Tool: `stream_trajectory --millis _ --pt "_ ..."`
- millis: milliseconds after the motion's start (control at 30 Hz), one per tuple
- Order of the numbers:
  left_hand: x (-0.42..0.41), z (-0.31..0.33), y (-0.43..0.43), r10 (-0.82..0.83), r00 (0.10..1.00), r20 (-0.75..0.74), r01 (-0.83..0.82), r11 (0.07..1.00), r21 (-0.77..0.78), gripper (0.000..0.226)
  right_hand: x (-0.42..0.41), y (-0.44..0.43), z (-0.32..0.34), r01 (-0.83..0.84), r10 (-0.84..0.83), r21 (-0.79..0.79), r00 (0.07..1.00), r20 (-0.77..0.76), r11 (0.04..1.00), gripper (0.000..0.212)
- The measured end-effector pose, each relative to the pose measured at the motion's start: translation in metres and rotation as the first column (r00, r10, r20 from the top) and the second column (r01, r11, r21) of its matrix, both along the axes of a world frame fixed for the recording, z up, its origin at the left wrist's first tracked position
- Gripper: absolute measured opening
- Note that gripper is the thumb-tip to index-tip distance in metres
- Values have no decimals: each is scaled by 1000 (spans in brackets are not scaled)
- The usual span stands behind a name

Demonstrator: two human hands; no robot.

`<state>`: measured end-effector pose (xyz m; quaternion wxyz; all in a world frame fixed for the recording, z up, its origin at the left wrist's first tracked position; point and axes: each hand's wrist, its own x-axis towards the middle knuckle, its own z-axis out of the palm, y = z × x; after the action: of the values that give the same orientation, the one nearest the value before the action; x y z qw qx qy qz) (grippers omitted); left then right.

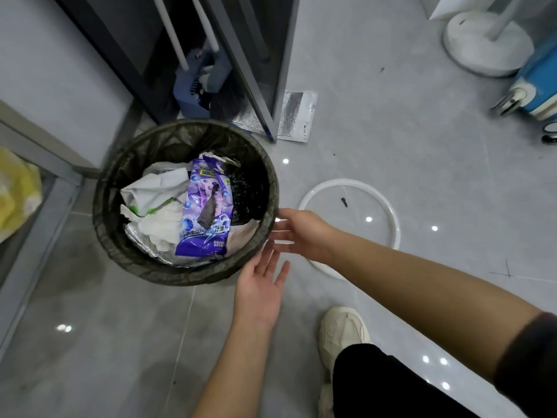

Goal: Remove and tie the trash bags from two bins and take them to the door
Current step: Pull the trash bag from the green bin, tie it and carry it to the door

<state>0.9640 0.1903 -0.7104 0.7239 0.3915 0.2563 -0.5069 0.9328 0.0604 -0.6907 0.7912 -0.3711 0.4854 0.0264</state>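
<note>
— Left hand (259,285) first: we see it flat and open, palm up, fingers spread, holding nothing, its fingertips just at the near right rim of the bin (120,260).

— And our right hand (301,233)?

— Open as well, fingers loosely extended toward the bin's right edge, nothing grasped. We cannot tell whether its fingertips touch the rim or only come close.

— Where is the trash bag (150,146)?

— In the bin, its dark edge folded over the rim all the way round. Inside we see a purple wrapper (208,212) lying on crumpled white paper (156,188).

— What lies around the bin?

— Nearer to us than the bin, a pale shoe (340,333) stands on the grey floor (105,342). Right of the bin, just behind our right hand, a white ring (361,184) lies flat on the floor. Beyond the bin, a silver foil sheet (297,116) lies by a dark frame, and a blue dustpan (193,95) stands behind that. Far right of the bin we see a white round base (482,46) and a blue suitcase (539,82).
</note>
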Motion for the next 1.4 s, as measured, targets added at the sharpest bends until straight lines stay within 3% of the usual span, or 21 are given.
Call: stream_trajectory --millis 100,267,367,500,633,800,933,1067,1400 --pt "-1 6 2 109 994 -26 -109 994 -15 20 6 7 2 -1 -2 -48 998 -68 999 12" --pt "-4 15 9 299 953 -53 -299 954 16 19 9 16 9 218 -217 18 976 -30 976 27" --pt "-3 22 15 387 918 -79 -386 922 37 23 5 26 17 242 -240 32 969 -60 970 26" --pt "-5 32 21 354 930 -99 -346 934 87 30 2 37 24 203 -198 34 974 -110 979 22" --pt "3 52 30 322 940 -109 -319 947 47 21 1 41 39 157 -155 21 984 -84 987 16" --pt "17 76 43 222 972 -77 -206 964 168 14 5 48 63 117 -122 -64 990 -77 991 11" --pt "36 93 59 218 972 -91 -204 969 140 16 12 53 82 82 -88 -71 993 -80 994 15" --pt "52 101 84 228 967 -114 -213 969 129 15 10 57 88 141 -153 -115 983 -106 983 16" --pt "89 99 132 207 971 -122 -176 957 230 14 18 68 85 181 -180 -20 955 -235 983 10"
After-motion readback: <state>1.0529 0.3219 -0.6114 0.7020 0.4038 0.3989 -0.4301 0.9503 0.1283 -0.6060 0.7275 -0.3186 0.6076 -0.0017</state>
